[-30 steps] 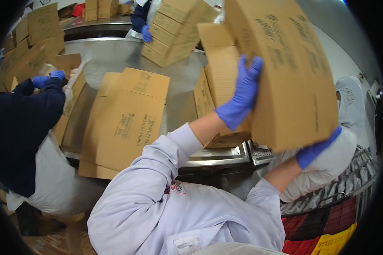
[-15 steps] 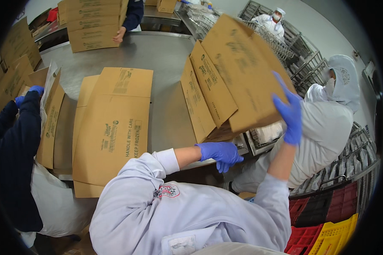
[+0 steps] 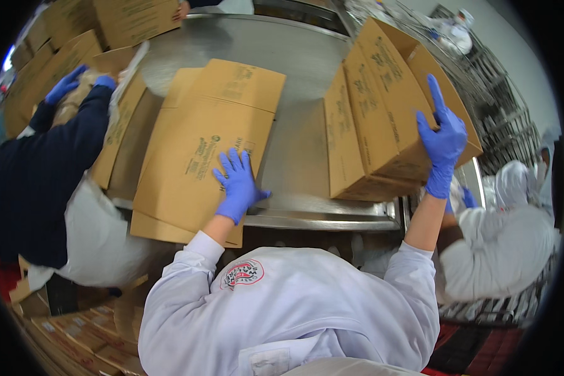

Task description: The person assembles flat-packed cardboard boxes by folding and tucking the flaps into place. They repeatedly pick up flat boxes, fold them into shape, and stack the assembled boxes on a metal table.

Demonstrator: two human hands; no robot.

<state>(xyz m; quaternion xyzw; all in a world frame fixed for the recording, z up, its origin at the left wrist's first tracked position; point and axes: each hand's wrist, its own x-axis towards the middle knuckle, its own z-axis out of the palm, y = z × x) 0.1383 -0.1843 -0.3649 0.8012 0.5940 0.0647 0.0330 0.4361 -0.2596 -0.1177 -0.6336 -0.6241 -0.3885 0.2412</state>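
Observation:
My left hand [image 3: 237,187], in a blue glove, lies on a flattened cardboard carton [image 3: 188,141] with its fingers spread. The carton rests on the metal table, its near end overhanging the front edge. To the right stands a raised cardboard box [image 3: 373,116], its open side facing right and its flaps folded near me. My right hand [image 3: 446,135], also blue-gloved, is at this box's near right side. Its index finger and thumb are stretched apart; the other fingers are partly hidden, and I see no grip on the box.
The metal table [image 3: 301,53] spans the middle. At left, a co-worker in a dark sleeve [image 3: 50,163] handles something in a lined box [image 3: 131,100]. Stacked cartons [image 3: 125,22] stand far left. A co-worker in white [image 3: 501,244] is close at right, beside metal racks [image 3: 501,100].
My left hand has moved from near the raised box leftward onto the flattened carton. The raised box has turned, now showing its open side. The whole view has shifted.

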